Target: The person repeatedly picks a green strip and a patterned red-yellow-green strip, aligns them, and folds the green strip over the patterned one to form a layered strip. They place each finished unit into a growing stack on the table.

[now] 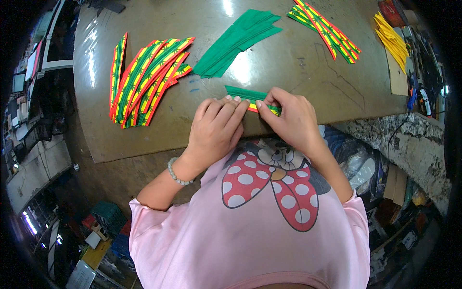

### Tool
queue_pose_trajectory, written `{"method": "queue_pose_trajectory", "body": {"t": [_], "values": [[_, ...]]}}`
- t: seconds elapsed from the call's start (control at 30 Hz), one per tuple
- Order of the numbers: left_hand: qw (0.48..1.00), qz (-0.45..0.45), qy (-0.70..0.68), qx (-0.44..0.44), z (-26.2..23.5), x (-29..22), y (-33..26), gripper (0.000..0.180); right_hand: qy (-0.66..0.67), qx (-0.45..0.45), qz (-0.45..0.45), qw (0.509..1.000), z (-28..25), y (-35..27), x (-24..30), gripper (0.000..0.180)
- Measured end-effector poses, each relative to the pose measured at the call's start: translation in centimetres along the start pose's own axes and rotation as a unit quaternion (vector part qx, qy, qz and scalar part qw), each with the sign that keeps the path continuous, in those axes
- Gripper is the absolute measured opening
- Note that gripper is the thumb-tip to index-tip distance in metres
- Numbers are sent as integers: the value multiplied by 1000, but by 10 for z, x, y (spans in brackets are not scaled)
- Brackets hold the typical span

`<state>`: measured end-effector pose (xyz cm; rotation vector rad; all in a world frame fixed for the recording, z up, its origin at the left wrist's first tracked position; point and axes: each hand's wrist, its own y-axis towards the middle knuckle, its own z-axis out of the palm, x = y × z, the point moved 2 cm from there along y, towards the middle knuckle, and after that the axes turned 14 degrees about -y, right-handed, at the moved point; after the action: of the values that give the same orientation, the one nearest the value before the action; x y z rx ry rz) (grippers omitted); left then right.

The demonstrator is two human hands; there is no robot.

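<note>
Near the front edge of the table, a green fabric strip (249, 93) lies together with a red, yellow and green printed strip (253, 107). My left hand (216, 123) has its fingers bent and pressed together over the left part of the printed strip, and hides that part. At the other end, my right hand (293, 115) pinches the strips between thumb and curled forefinger. Beyond my hands lies a fanned stack of green fabric strips (238, 41). To the left is a spread pile of printed strips (149, 82) with a dark leaf pattern.
The brown table (159, 142) has a shiny top with pen lines on it. More printed strips (327, 31) lie crossed at the far right. Yellow strips (391, 41) sit on cardboard (398, 84) at the right edge. A green crate (108, 216) stands on the floor at lower left.
</note>
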<state>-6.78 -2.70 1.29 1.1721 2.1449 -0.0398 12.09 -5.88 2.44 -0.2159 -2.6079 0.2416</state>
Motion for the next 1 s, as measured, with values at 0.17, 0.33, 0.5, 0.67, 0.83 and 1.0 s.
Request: {"method": "queue_pose_trajectory", "body": {"t": [0.17, 0.33, 0.5, 0.67, 0.83, 1.0], "values": [[1000, -4, 16, 0, 2, -3, 1, 51, -5, -26, -18, 999, 3, 0, 2, 24], [998, -1, 57, 16, 4, -5, 0, 53, -32, -47, -11, 998, 0, -5, 5, 27], [997, -8, 72, 9, 5, -8, -2, 49, -13, -20, 43, 999, -15, -26, -14, 30], [998, -20, 57, 3, 5, -11, -1, 48, 0, -53, 30, 998, -10, -29, -23, 28], [998, -21, 57, 0, 3, -10, 0, 49, -14, -63, 26, 998, -7, -30, -22, 27], [998, -19, 67, 2, 2, -10, 2, 48, -17, -51, 49, 997, -9, -29, -19, 24]]}}
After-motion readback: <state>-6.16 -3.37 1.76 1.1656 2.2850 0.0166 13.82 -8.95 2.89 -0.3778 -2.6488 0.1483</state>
